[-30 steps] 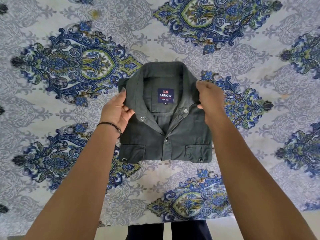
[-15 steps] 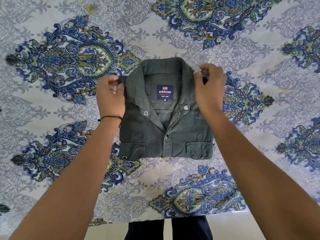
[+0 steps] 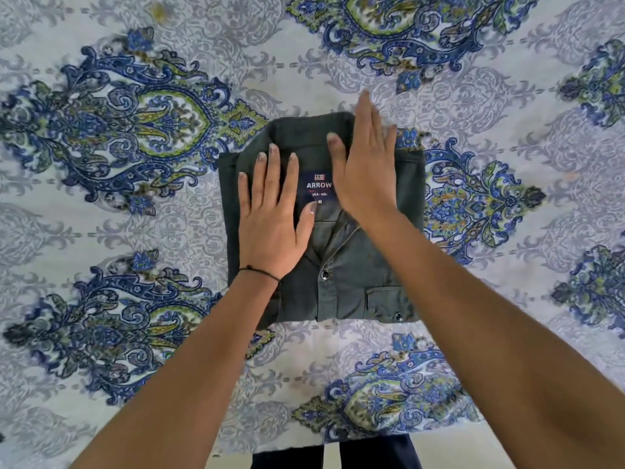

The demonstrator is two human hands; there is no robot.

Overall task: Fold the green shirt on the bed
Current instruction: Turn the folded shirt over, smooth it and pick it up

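Shirt: I see the dark green cotton shirt (image 3: 351, 282), folded into a square, on the blue paisley bedsheet (image 3: 135, 214).
Left hand (image 3: 270, 221): flat, fingers straight, pressing its collar.
Right hand (image 3: 367, 170): flat likewise, gripping nothing.

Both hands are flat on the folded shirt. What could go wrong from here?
1. The right hand lies across the collar, reaching past its far edge; a sideways swipe could crumple it.
2. The left hand presses the green shirt on the bedsheet; pushing may slide the layers and skew the fold.
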